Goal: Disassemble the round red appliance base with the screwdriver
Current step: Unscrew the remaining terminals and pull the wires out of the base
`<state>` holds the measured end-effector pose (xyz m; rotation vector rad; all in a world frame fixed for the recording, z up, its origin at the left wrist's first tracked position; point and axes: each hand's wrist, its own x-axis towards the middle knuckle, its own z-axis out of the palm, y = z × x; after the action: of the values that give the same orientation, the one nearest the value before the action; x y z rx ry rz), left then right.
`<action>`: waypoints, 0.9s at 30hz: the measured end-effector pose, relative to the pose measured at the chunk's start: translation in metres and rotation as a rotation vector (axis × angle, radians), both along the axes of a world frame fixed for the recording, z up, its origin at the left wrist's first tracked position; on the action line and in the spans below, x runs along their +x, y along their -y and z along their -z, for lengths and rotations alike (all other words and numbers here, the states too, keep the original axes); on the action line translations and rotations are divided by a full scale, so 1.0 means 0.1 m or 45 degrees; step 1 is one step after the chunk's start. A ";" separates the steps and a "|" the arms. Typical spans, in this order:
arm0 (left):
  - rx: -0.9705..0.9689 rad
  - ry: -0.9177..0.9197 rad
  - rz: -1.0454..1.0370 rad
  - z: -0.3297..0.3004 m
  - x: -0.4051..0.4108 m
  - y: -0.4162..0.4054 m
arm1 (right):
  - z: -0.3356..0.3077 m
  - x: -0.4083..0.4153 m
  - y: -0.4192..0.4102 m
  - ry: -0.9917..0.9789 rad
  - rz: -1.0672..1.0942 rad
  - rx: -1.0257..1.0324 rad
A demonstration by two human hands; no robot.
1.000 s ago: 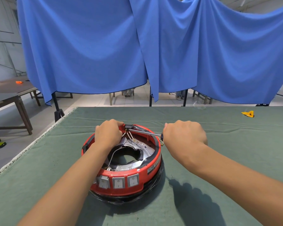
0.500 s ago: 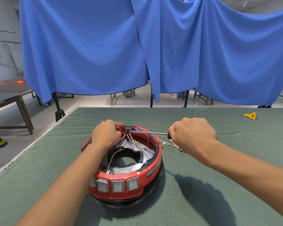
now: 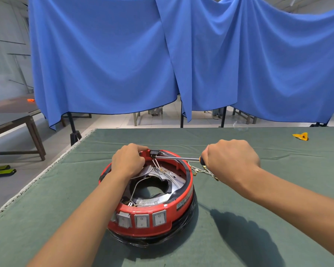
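Red appliance base [image 3: 154, 214] is set open-side-up on green cloth-covered table [image 3: 278, 218], near centre, switch row facing the wearer. Left hand [image 3: 128, 162] is closed over the far-left rim, fingers curled beside a small black component [image 3: 154, 152]; whether the part itself is pinched can't be confirmed. Right hand [image 3: 232, 158] is fisted round the screwdriver [image 3: 176, 158] handle, only an orange/black stub of it visible; shaft is laid approx. horizontal across the far rim, tip at the black component.

Step judged in hand: loosening a fastener at that component, or prying it, on the far rim. Recommendations:
- Tip to be kept fully seated and in line w/ the fastener; at this flat angle slip-out is likely.
- Base to be braced by the left hand against torque; base is round and could turn on the cloth.
- White leads [image 3: 156, 163] under the tip to be kept clear of the blade.

Clearances: a bunch of loose wires w/ brass terminals [image 3: 204, 171] hangs outside the right rim, just under the right wrist; snag risk. Table is open to the right and front. Left table edge is near; far edge is well behind the base. Small yellow item [image 3: 301, 136] lies far right, well apart.
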<state>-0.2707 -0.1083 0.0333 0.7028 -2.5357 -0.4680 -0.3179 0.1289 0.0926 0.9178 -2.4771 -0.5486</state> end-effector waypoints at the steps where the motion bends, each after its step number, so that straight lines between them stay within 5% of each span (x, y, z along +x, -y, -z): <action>1: 0.000 -0.001 0.002 0.00 0.00 0.00 | 0.00 0.01 0.00 -0.004 0.007 0.002; 7: 0.018 -0.059 0.008 -0.01 0.02 -0.03 | 0.04 -0.02 -0.08 0.028 -0.013 -0.122; 13: -0.047 0.139 0.063 -0.01 0.06 -0.04 | 0.36 -0.04 -0.03 0.388 0.147 -0.673; 20: -0.284 0.375 0.219 0.08 0.07 -0.01 | 0.55 -0.06 0.23 0.691 0.193 -0.850; 27: -0.270 0.391 0.295 0.05 0.10 0.02 | 0.58 -0.09 0.33 0.693 0.218 -0.892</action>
<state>-0.2609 -0.1102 0.0285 0.4306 -2.9180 -0.1686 -0.3272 0.0955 0.0342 0.6125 -2.9031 0.5872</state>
